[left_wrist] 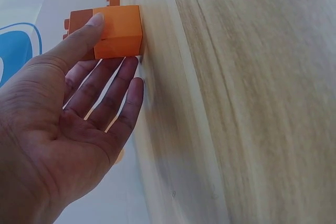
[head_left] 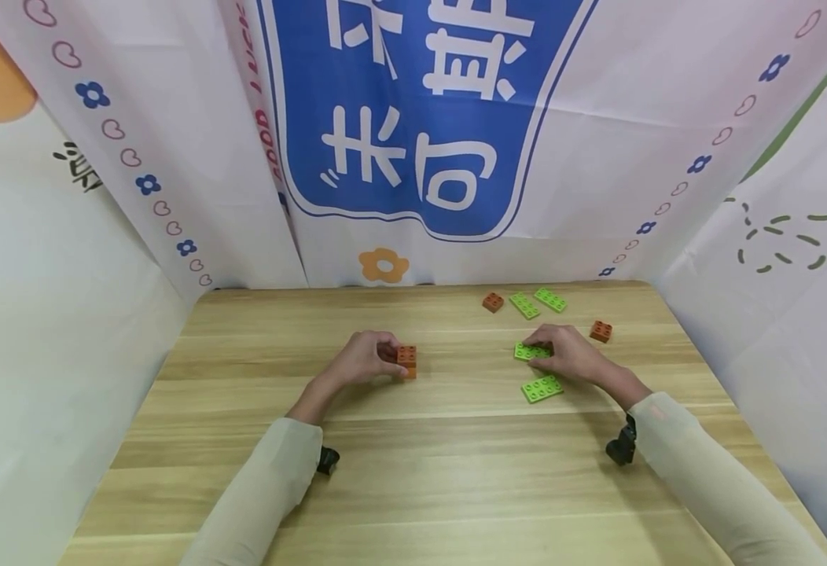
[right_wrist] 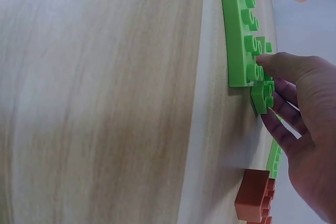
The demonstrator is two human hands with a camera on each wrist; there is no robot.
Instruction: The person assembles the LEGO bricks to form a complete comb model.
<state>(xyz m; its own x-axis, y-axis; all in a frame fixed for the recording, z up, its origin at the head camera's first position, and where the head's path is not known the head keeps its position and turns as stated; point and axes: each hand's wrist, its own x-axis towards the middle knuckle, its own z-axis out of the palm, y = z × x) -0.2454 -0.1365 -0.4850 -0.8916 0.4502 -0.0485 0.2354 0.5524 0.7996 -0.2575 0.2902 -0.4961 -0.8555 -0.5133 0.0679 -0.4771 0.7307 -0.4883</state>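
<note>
My left hand (head_left: 362,360) grips a small stack on the left-centre of the table: a reddish-brown toy brick (head_left: 406,353) on top of an orange brick (left_wrist: 122,31). In the left wrist view the thumb lies along the near side, across the joint between the two, and the other fingers reach behind. On the right, my right hand (head_left: 571,352) pinches a flat lime-green studded plate (head_left: 527,351) low at the tabletop, thumb on the near edge and fingers at the far one. A second green plate (head_left: 542,388) lies just in front of that hand.
Two more green plates (head_left: 524,305) (head_left: 550,299) lie near the back edge, with a reddish-brown brick (head_left: 493,302) to their left. Another reddish-brown brick (head_left: 601,330) sits right of my right hand. Printed cloth (head_left: 385,244) hangs behind the wooden table (head_left: 413,487).
</note>
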